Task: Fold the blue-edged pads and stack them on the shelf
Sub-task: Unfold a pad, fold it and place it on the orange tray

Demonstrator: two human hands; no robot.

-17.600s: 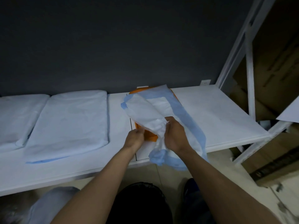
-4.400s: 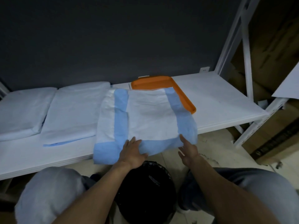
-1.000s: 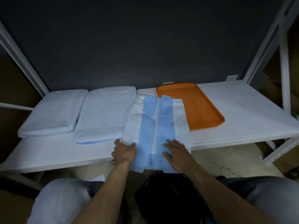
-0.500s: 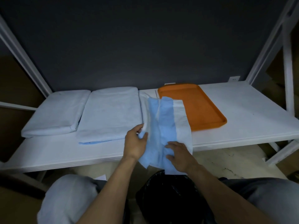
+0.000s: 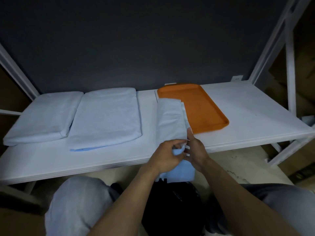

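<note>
White shelf point(image 5: 247, 116) against a dark wall point(image 5: 136, 40). Item: blue-edged pad point(image 5: 172, 120), folded to a narrow strip, lay lengthwise on the shelf. Its right edge overlapped the orange tray point(image 5: 201, 108), and its blue near end hung past the front lip. Left hand point(image 5: 166, 155) gripped that near end, fingers curled round a bunched fold. Right hand point(image 5: 197, 150) touched the strip's right edge, thumb raised along it, fingers nearly straight. Far-left stack point(image 5: 42, 116) and second stack point(image 5: 105, 116) of folded pads lay side by side.
</note>
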